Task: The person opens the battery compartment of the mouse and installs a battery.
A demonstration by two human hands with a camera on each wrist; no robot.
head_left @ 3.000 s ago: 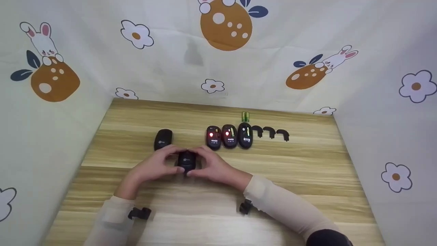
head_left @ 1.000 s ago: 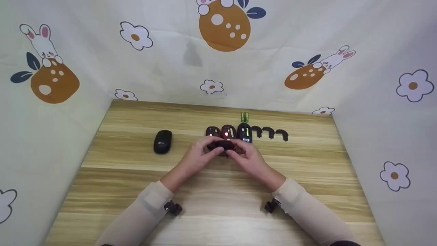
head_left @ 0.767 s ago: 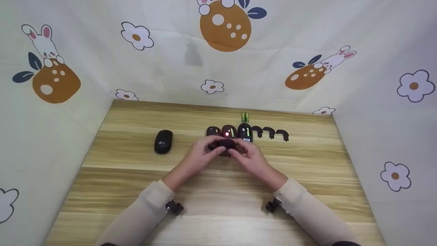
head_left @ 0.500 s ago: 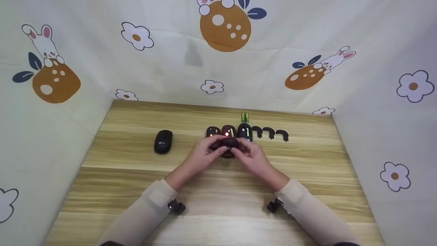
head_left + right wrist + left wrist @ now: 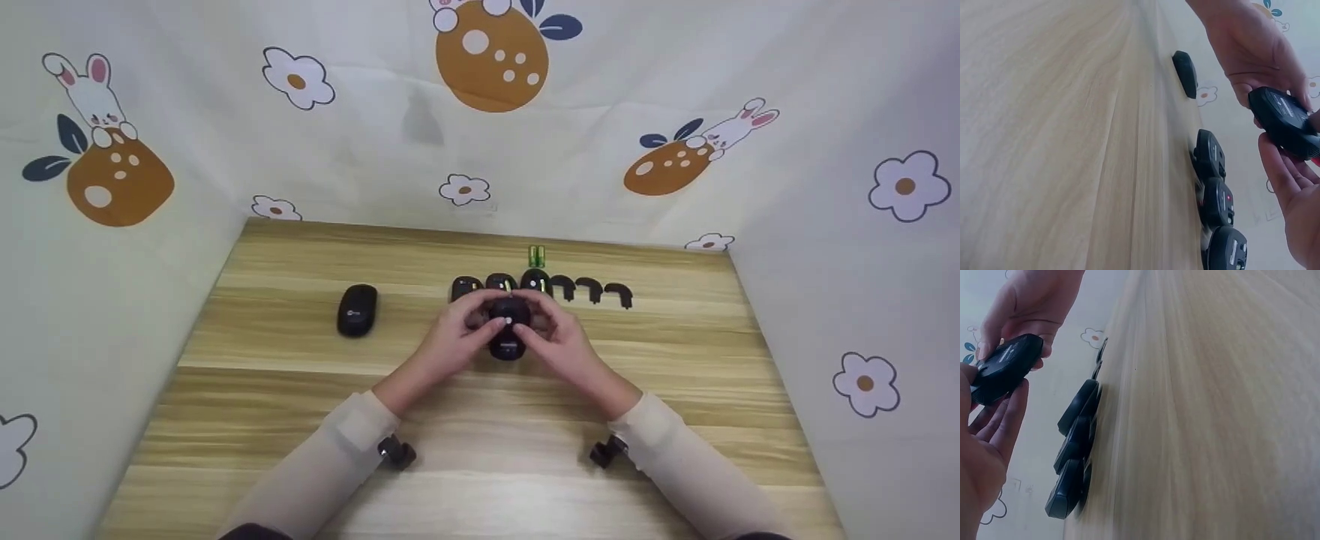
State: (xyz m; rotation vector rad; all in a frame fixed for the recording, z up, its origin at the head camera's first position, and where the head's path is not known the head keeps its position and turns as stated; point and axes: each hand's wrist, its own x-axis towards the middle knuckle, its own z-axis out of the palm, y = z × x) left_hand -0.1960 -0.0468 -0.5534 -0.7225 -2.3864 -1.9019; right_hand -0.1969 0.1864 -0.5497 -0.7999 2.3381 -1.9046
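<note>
A black computer mouse (image 5: 508,348) is held raised over the table, its labelled underside showing in both wrist views. My left hand (image 5: 455,334) grips it from the left, thumb on the underside and fingers round the edge. From the other side my right hand (image 5: 564,339) grips the same mouse, its thumb close to the left one. Just behind the hands lie three more black mice in a row: a left one (image 5: 466,286), a middle one (image 5: 501,281) and a right one (image 5: 535,279), bottoms up and partly hidden by the fingers.
Another black mouse (image 5: 357,310) lies top side up at the left. Several small curved black pieces (image 5: 589,290) lie right of the row. Green batteries (image 5: 536,256) lie behind it. Patterned cloth (image 5: 375,142) walls enclose the wooden table (image 5: 480,480) on three sides.
Three seconds ago the mouse was logo side up, farther left and nearer the front. Both hands have carried it right and turned it over; lately it tilts further, covering more of the row.
</note>
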